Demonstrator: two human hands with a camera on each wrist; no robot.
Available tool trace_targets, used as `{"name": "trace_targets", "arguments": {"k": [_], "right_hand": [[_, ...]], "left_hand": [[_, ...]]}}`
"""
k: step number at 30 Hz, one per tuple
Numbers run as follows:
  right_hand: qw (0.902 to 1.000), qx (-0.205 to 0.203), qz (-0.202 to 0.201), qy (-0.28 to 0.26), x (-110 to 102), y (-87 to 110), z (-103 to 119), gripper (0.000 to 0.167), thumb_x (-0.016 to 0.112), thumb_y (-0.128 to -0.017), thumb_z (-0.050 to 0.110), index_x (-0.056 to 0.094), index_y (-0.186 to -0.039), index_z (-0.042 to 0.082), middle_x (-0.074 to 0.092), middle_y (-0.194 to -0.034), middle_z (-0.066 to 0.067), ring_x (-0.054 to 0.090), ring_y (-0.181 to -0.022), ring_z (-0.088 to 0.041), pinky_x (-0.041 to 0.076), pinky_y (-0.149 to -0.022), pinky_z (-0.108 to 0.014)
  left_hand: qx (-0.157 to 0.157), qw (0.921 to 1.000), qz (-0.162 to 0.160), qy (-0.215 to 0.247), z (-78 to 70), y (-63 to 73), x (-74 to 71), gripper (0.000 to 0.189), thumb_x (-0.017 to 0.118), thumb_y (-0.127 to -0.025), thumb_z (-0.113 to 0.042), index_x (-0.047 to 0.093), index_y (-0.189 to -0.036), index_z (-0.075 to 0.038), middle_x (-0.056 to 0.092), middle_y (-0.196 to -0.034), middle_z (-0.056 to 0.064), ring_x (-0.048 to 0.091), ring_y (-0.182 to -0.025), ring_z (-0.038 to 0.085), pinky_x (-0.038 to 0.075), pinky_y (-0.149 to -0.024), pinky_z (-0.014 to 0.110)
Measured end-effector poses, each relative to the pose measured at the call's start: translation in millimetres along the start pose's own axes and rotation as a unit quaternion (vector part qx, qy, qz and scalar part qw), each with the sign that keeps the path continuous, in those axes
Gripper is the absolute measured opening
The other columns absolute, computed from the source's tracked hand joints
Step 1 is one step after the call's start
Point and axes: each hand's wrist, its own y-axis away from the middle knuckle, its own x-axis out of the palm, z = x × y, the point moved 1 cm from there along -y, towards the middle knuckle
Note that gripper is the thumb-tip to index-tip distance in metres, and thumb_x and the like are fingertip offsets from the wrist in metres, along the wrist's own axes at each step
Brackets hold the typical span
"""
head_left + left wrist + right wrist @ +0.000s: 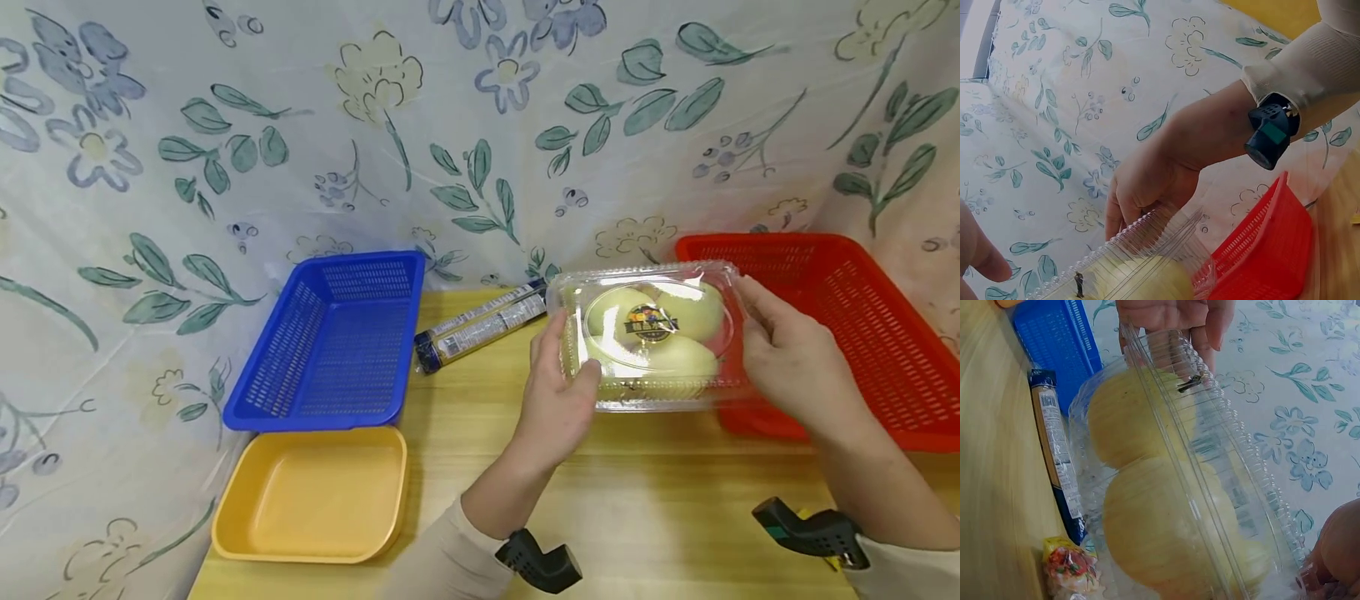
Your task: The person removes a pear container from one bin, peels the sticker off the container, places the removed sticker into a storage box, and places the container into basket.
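Observation:
A clear plastic clamshell box (pixel 652 400) of pale yellow fruits (pixel 682 362) is held up above the table between both hands. One fruit shows a dark stem (pixel 1190 383). A round label (pixel 651 323) sits on the lid. My left hand (pixel 557 408) grips the box's left end, thumb on its near left corner and fingers at the side. At the opposite end, my right hand (pixel 798 358) grips the edge, its fingertips partly hidden behind the box. The right wrist view shows the fruits through the clear wall.
A red basket (pixel 862 267) stands at right, partly behind the box and right hand. To the left are a blue basket (pixel 337 333) and a yellow tub (pixel 322 500). Long packets (pixel 487 325) with dark blue ends lie behind. A small colourful packet (pixel 1071 565) is on the table.

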Motion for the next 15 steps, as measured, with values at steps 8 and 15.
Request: {"name": "trace_targets", "arguments": {"k": [8, 15], "right_hand": [[0.9968, -0.077, -0.024, -0.002, 33.4, 4.4, 20.3, 0.057, 0.045, -0.106, 0.012, 0.032, -0.161, 0.018, 0.037, -0.161, -0.021, 0.044, -0.066, -0.021, 0.038, -0.049, -0.023], [0.9953, -0.09, -0.032, -0.015, 63.7, 12.1, 22.5, 0.054, 0.044, -0.105, 0.008, 0.037, -0.158, 0.009, 0.043, -0.157, -0.024, 0.031, -0.048, -0.009, 0.035, -0.042, -0.026]], "left_hand": [[0.007, 0.9992, -0.024, -0.032, 14.2, 12.6, -38.5, 0.07, 0.051, -0.101, -0.013, 0.02, -0.164, -0.019, 0.019, -0.168, -0.007, 0.012, -0.158, 0.018, 0.01, -0.127, 0.058], [0.006, 0.9961, -0.034, -0.081, 37.4, 20.0, -57.3, 0.069, 0.047, -0.103, -0.009, 0.018, -0.164, -0.013, 0.017, -0.17, -0.001, 0.012, -0.158, 0.023, 0.015, -0.127, 0.058]]}}
